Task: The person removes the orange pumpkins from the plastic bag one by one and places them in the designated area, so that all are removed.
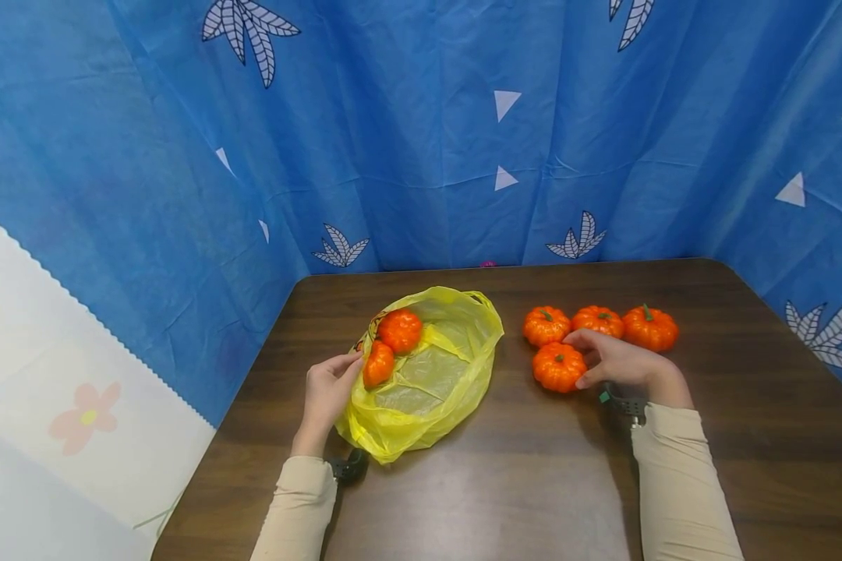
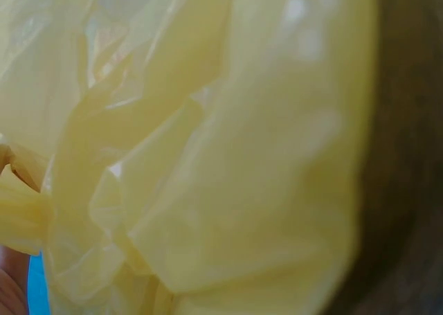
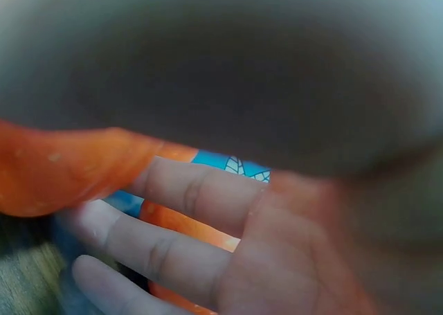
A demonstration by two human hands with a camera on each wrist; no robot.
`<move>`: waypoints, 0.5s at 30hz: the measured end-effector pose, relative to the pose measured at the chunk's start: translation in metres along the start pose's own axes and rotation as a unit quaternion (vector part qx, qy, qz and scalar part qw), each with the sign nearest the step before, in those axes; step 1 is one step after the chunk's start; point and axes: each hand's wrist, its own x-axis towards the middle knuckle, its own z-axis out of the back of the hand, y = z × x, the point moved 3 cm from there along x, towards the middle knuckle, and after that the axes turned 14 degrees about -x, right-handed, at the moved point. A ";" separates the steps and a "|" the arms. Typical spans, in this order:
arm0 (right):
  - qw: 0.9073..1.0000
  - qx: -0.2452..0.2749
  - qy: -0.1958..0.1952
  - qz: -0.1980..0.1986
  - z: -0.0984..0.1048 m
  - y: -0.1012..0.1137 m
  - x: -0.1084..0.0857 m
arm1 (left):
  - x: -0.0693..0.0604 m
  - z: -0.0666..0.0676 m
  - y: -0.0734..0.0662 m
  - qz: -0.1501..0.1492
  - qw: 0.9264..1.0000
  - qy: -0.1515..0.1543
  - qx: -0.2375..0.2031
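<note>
A yellow plastic bag (image 1: 456, 374) lies with its mouth spread wide, two small orange pumpkins (image 1: 401, 330) inside along its left side. My left hand (image 1: 328, 393) pinches the bag's left rim between thumb and fingers. The bag's creased film (image 2: 228, 176) fills most of the left wrist view. To the right, my right hand (image 1: 620, 362) holds the nearest small pumpkin (image 1: 557, 367), thumb on its near side and fingers on its far side. In the right wrist view, fingers (image 3: 166, 256) touch that pumpkin's side; a dark blur hides the upper part.
Behind the held pumpkin, a row has a left pumpkin (image 1: 546, 325), a middle one (image 1: 597, 319) and a right one (image 1: 649, 328). All stand on a dark wooden table (image 1: 505, 483). A blue patterned curtain (image 1: 435, 140) hangs along the far edge and sides.
</note>
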 end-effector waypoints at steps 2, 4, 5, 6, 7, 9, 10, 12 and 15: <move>1.000 -0.002 0.000 0.001 0.000 0.000 0.000 | 0.000 0.000 0.001 -0.003 1.000 -0.001 -0.001; 1.000 -0.005 -0.002 0.007 0.000 -0.001 -0.001 | 0.001 0.000 0.001 -0.011 1.000 -0.001 -0.003; 1.000 -0.004 -0.002 0.009 0.000 -0.001 -0.001 | 0.001 0.000 0.001 -0.014 1.000 -0.002 -0.003; 1.000 -0.004 -0.003 0.012 0.000 -0.001 -0.001 | 0.001 0.000 0.001 -0.017 1.000 -0.002 -0.005; 1.000 -0.004 -0.003 0.017 0.001 -0.001 -0.002 | 0.001 0.000 0.001 -0.020 1.000 -0.002 -0.006; 1.000 -0.003 -0.004 0.022 0.001 0.000 -0.003 | 0.002 0.000 0.002 -0.023 1.000 -0.002 -0.008; 1.000 -0.002 -0.004 0.023 0.001 0.000 -0.003 | 0.002 0.000 0.002 -0.022 1.000 -0.003 -0.008; 1.000 -0.003 -0.005 0.024 0.003 0.000 -0.004 | 0.002 0.000 0.002 -0.019 1.000 -0.004 -0.008; 1.000 0.005 -0.007 0.024 0.004 0.001 -0.007 | 0.001 0.000 0.003 -0.015 1.000 -0.005 -0.005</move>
